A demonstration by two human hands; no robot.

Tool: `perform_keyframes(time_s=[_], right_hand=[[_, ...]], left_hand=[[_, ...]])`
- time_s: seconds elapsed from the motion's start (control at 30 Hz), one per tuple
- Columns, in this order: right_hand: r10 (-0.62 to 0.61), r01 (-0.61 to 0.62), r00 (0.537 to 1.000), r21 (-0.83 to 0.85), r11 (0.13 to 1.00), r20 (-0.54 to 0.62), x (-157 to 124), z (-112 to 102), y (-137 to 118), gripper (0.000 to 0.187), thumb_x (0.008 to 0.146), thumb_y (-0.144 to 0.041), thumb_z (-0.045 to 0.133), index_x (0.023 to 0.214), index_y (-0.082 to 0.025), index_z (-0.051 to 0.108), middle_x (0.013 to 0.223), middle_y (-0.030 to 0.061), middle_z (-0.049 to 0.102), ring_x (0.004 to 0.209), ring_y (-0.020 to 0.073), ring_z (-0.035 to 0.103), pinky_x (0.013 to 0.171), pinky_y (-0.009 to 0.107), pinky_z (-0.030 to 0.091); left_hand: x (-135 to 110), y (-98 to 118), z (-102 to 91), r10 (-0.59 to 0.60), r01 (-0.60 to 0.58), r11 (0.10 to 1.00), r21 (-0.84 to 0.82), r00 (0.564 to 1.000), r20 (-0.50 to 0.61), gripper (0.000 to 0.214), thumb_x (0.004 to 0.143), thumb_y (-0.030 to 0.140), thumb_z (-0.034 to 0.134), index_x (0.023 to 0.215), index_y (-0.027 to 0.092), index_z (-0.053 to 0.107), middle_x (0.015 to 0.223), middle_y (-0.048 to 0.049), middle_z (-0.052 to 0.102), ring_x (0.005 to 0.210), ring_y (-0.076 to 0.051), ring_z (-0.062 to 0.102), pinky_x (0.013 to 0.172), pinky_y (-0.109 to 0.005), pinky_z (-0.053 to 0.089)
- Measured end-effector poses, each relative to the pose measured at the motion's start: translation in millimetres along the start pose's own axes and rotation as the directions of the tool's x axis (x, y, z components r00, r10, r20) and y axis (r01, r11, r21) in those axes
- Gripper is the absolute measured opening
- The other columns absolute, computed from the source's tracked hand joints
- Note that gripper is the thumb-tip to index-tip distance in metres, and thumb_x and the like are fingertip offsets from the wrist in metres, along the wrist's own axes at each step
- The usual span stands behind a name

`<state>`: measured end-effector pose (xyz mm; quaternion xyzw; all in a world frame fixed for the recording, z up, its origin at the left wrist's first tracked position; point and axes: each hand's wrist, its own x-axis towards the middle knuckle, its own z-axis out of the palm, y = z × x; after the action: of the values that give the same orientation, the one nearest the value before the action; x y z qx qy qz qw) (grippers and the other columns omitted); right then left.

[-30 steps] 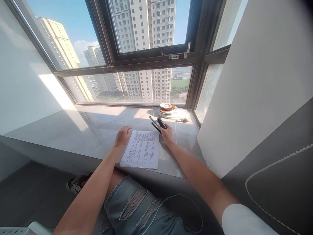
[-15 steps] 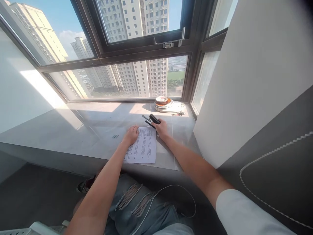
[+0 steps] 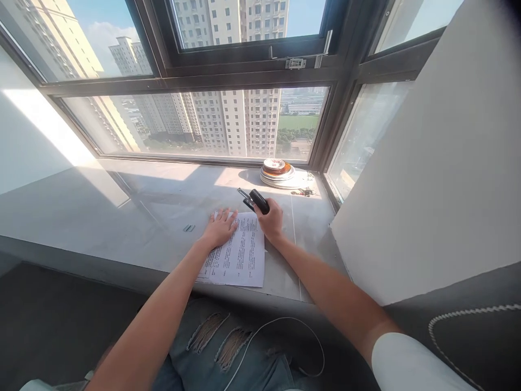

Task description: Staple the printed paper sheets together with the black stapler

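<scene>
A printed sheet of paper lies on the grey stone window ledge in front of me. My left hand rests flat on the paper's upper left part, fingers spread. My right hand is closed around a black stapler, held just above the paper's top right corner, its jaws pointing left and away from me.
A stack of plates stands at the ledge's far right by the window, with a small dark object beside it. A tiny strip of staples lies left of the paper. A white wall rises on the right.
My left hand has slid from the paper's left edge onto the sheet and flattened. My right hand has kept hold of the stapler at the top right corner. The camera has shifted.
</scene>
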<state>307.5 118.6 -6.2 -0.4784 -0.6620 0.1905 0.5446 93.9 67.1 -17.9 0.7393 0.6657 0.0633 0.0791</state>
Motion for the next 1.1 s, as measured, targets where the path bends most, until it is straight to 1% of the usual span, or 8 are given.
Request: perform_keyframes(time_s=[0.07,0.13,0.23,0.3,0.37,0.6,0.97,1.1], right_hand=[[-0.009,0.008,0.998,0.017,1.000,0.055,-0.1,0.4,-1.5,0.022,0.090,-0.043,0.066,0.091,-0.021,0.064,0.091,0.0067,0.072,0.085,0.0231,0.063,0.079,0.034,0.048],[0.004,-0.007,0.996,0.033,0.999,0.087,0.9,1.1,-0.7,0.022,0.088,-0.042,0.069,0.091,-0.021,0.066,0.089,0.0057,0.072,0.083,0.0228,0.063,0.079,0.034,0.047],[0.048,-0.053,0.992,0.037,0.998,0.115,2.5,1.6,1.7,0.024,0.086,-0.044,0.071,0.088,-0.020,0.066,0.084,0.0044,0.070,0.078,0.0214,0.061,0.077,0.035,0.046],[0.093,-0.099,0.987,0.039,0.994,0.132,2.9,1.1,2.5,0.027,0.085,-0.046,0.073,0.085,-0.020,0.066,0.079,0.0033,0.069,0.073,0.0199,0.059,0.074,0.034,0.044],[0.130,-0.137,0.981,0.040,0.990,0.144,2.8,0.6,2.5,0.029,0.083,-0.048,0.074,0.084,-0.020,0.066,0.077,0.0023,0.069,0.071,0.0190,0.058,0.071,0.032,0.044],[0.129,-0.135,0.973,0.019,0.991,0.192,2.8,0.8,-0.5,0.027,0.084,-0.046,0.074,0.089,-0.020,0.071,0.081,0.0025,0.070,0.074,0.0182,0.060,0.071,0.031,0.044],[0.207,-0.214,0.939,-0.003,0.977,0.275,4.2,2.7,5.3,0.025,0.080,-0.043,0.079,0.087,-0.021,0.070,0.083,0.0047,0.072,0.078,0.0228,0.065,0.073,0.035,0.048],[0.230,-0.245,0.925,0.011,0.969,0.303,4.1,2.6,5.5,0.026,0.079,-0.044,0.079,0.089,-0.021,0.071,0.086,0.0050,0.074,0.081,0.0246,0.068,0.074,0.036,0.049]], left_hand=[[2.2,-10.8,-5.1,0.008,-0.011,0.995,-0.100,0.999,-0.033,0.071,0.105,0.060,0.035,0.168,0.029,0.029,0.177,-0.0076,0.016,0.163,-0.036,0.010,0.129,-0.062,0.013],[5.7,-30.8,-16.0,-0.044,0.006,0.973,-0.231,0.986,-0.158,0.067,0.105,0.050,0.040,0.166,0.025,0.034,0.175,-0.0090,0.025,0.161,-0.032,0.022,0.129,-0.052,0.025],[11.1,-67.7,-36.8,-0.145,0.022,0.947,-0.321,0.920,-0.363,0.051,0.101,0.030,0.043,0.148,0.020,0.060,0.156,-0.0101,0.056,0.146,-0.026,0.051,0.122,-0.042,0.040],[13.5,-86.4,-45.5,-0.099,-0.021,0.949,-0.315,0.927,-0.361,0.040,0.098,0.025,0.047,0.127,0.022,0.074,0.136,-0.0076,0.072,0.129,-0.025,0.064,0.114,-0.041,0.049],[13.9,-95.3,-45.5,-0.013,-0.096,0.952,-0.289,0.936,-0.352,0.033,0.096,0.025,0.051,0.117,0.023,0.077,0.126,-0.0066,0.075,0.121,-0.026,0.066,0.110,-0.043,0.051],[4.6,-92.3,-20.8,0.135,-0.228,0.949,-0.219,0.919,-0.370,0.036,0.102,0.029,0.049,0.130,0.022,0.072,0.124,-0.0082,0.073,0.119,-0.027,0.061,0.109,-0.047,0.048],[1.6,-86.4,-30.0,0.088,-0.163,0.982,-0.094,0.839,-0.537,0.024,0.100,0.020,0.049,0.101,0.022,0.073,0.097,-0.0059,0.072,0.096,-0.024,0.061,0.094,-0.040,0.046],[0.6,-85.9,-30.6,0.087,-0.159,0.983,-0.089,0.838,-0.539,0.023,0.100,0.019,0.048,0.096,0.022,0.071,0.092,-0.0050,0.071,0.090,-0.023,0.061,0.090,-0.038,0.045]])
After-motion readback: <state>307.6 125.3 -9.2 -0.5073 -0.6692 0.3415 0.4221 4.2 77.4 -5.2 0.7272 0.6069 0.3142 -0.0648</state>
